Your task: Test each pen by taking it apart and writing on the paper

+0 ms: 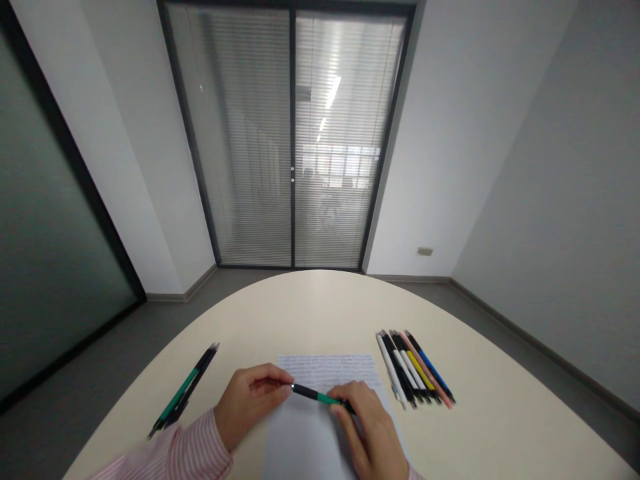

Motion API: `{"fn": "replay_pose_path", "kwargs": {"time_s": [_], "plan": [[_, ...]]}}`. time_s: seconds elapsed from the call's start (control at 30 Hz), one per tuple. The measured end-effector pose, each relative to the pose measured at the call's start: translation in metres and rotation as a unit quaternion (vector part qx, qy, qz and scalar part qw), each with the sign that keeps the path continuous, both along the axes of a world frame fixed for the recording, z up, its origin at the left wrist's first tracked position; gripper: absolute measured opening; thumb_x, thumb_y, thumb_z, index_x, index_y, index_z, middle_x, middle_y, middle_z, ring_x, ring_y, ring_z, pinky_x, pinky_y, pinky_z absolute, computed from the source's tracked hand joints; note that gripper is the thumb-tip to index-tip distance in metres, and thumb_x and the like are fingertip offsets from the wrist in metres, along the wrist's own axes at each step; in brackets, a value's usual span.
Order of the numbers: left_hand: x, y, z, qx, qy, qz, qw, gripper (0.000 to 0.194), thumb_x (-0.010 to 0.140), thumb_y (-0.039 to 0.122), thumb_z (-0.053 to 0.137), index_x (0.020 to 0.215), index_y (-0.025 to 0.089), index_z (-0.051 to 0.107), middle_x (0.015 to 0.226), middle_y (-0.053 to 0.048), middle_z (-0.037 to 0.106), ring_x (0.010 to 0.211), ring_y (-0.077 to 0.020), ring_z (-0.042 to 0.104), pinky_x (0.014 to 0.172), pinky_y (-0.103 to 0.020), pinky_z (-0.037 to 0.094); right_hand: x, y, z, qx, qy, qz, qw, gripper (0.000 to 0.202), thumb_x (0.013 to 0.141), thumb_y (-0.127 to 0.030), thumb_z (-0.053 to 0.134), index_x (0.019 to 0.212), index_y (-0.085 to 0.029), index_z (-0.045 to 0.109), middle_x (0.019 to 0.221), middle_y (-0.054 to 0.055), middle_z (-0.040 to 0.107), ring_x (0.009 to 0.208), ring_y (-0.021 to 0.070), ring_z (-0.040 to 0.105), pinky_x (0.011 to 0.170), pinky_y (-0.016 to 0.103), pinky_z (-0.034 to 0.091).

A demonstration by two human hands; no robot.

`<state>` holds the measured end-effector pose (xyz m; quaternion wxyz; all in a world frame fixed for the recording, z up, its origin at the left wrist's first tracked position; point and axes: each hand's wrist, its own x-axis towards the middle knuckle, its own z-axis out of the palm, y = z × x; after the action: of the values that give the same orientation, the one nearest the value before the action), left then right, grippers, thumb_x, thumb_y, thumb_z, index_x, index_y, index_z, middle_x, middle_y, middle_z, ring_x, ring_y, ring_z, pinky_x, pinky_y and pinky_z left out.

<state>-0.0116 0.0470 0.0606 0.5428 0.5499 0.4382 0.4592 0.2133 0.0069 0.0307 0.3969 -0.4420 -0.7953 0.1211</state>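
Observation:
A black and green pen (319, 395) lies nearly level between my two hands, above a sheet of paper (305, 440) with lines of writing on its upper part. My left hand (255, 400) pinches the pen's left tip between thumb and fingertips. Around its right end, the fingers of my right hand (367, 427) are closed, hiding part of the black end. To the left of the paper rest a green and black pen (180, 397) and a black pen (197, 380), side by side and slanted.
Right of the paper lies a row of several pens (415, 367) in white, black, yellow, pink and blue. They rest on a round cream table (320, 307). Beyond its far edge stand a glass door with blinds (327, 220) and pale walls.

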Motion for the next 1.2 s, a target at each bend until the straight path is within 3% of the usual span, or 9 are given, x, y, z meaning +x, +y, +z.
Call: {"fn": "replay_pose_path", "kwargs": {"time_s": [0.17, 0.33, 0.47, 0.57, 0.7, 0.83, 1.0, 1.07, 1.2], "plan": [[0.001, -0.001, -0.002, 0.011, 0.010, -0.012, 1.000, 0.016, 0.057, 0.021, 0.079, 0.070, 0.012, 0.074, 0.071, -0.007, 0.073, 0.070, -0.0193, 0.068, 0.068, -0.025, 0.054, -0.003, -0.001, 0.003, -0.010, 0.031, 0.009, 0.999, 0.016, 0.092, -0.017, 0.045, 0.106, -0.024, 0.049, 0.089, 0.003, 0.061, 0.083, 0.0190, 0.059, 0.073, 0.029, 0.048], [0.001, -0.003, -0.006, 0.027, 0.023, -0.026, 0.999, 0.014, 0.059, 0.020, 0.077, 0.070, 0.012, 0.073, 0.070, -0.007, 0.072, 0.070, -0.0189, 0.067, 0.067, -0.024, 0.054, -0.005, -0.002, 0.006, -0.051, 0.037, 0.027, 0.998, 0.007, 0.092, -0.019, 0.045, 0.091, -0.023, 0.050, 0.081, 0.002, 0.060, 0.076, 0.0170, 0.059, 0.069, 0.025, 0.048], [0.001, -0.003, -0.009, 0.046, 0.034, -0.032, 0.998, 0.014, 0.062, 0.021, 0.076, 0.072, 0.012, 0.073, 0.072, -0.007, 0.071, 0.070, -0.0188, 0.067, 0.067, -0.024, 0.054, -0.003, -0.001, 0.005, -0.045, 0.016, 0.039, 0.998, 0.016, 0.096, -0.019, 0.039, 0.095, -0.024, 0.054, 0.087, 0.003, 0.061, 0.084, 0.0177, 0.060, 0.075, 0.027, 0.047], [0.001, -0.003, -0.009, 0.051, 0.041, -0.032, 0.997, 0.014, 0.062, 0.021, 0.075, 0.073, 0.012, 0.073, 0.072, -0.007, 0.071, 0.070, -0.0190, 0.067, 0.067, -0.025, 0.055, -0.004, -0.002, 0.004, -0.057, 0.025, 0.025, 0.998, 0.013, 0.092, -0.020, 0.047, 0.104, -0.023, 0.050, 0.091, 0.003, 0.061, 0.084, 0.0182, 0.060, 0.075, 0.027, 0.048], [0.001, -0.004, -0.008, 0.058, 0.052, -0.034, 0.996, 0.012, 0.063, 0.020, 0.074, 0.072, 0.012, 0.073, 0.072, -0.007, 0.071, 0.070, -0.0189, 0.067, 0.067, -0.025, 0.055, -0.005, -0.002, 0.006, -0.073, 0.029, 0.023, 0.997, 0.004, 0.092, -0.021, 0.046, 0.092, -0.023, 0.050, 0.081, 0.001, 0.060, 0.074, 0.0161, 0.059, 0.067, 0.024, 0.047], [0.002, -0.005, -0.009, 0.078, 0.059, -0.045, 0.994, 0.011, 0.064, 0.019, 0.072, 0.073, 0.013, 0.074, 0.073, -0.007, 0.071, 0.070, -0.0192, 0.067, 0.067, -0.025, 0.056, -0.005, -0.001, 0.004, -0.041, 0.003, 0.027, 0.999, 0.021, 0.097, -0.021, 0.034, 0.085, -0.023, 0.051, 0.077, 0.001, 0.059, 0.074, 0.0164, 0.060, 0.067, 0.025, 0.046], [0.002, -0.005, -0.011, 0.095, 0.068, -0.049, 0.992, 0.012, 0.066, 0.019, 0.071, 0.075, 0.012, 0.074, 0.074, -0.008, 0.071, 0.071, -0.0193, 0.067, 0.067, -0.025, 0.056, -0.005, -0.003, 0.004, -0.077, 0.006, 0.014, 0.997, 0.009, 0.087, -0.024, 0.053, 0.095, -0.023, 0.049, 0.083, 0.001, 0.059, 0.074, 0.0163, 0.060, 0.063, 0.023, 0.046], [0.002, -0.005, -0.011, 0.094, 0.073, -0.052, 0.992, 0.011, 0.066, 0.019, 0.070, 0.074, 0.012, 0.073, 0.074, -0.008, 0.070, 0.070, -0.0192, 0.067, 0.067, -0.025, 0.055, -0.005, -0.002, 0.005, -0.080, 0.003, 0.019, 0.997, 0.001, 0.089, -0.024, 0.050, 0.089, -0.023, 0.050, 0.080, 0.001, 0.059, 0.071, 0.0155, 0.059, 0.062, 0.023, 0.045], [0.003, -0.005, -0.009, 0.090, 0.074, -0.059, 0.991, 0.011, 0.066, 0.019, 0.070, 0.074, 0.012, 0.073, 0.074, -0.008, 0.070, 0.072, -0.0199, 0.067, 0.069, -0.026, 0.056, -0.006, -0.001, 0.004, -0.057, -0.015, 0.032, 0.998, 0.024, 0.097, -0.025, 0.034, 0.081, -0.023, 0.052, 0.074, 0.001, 0.059, 0.069, 0.0157, 0.059, 0.064, 0.025, 0.044]]}}
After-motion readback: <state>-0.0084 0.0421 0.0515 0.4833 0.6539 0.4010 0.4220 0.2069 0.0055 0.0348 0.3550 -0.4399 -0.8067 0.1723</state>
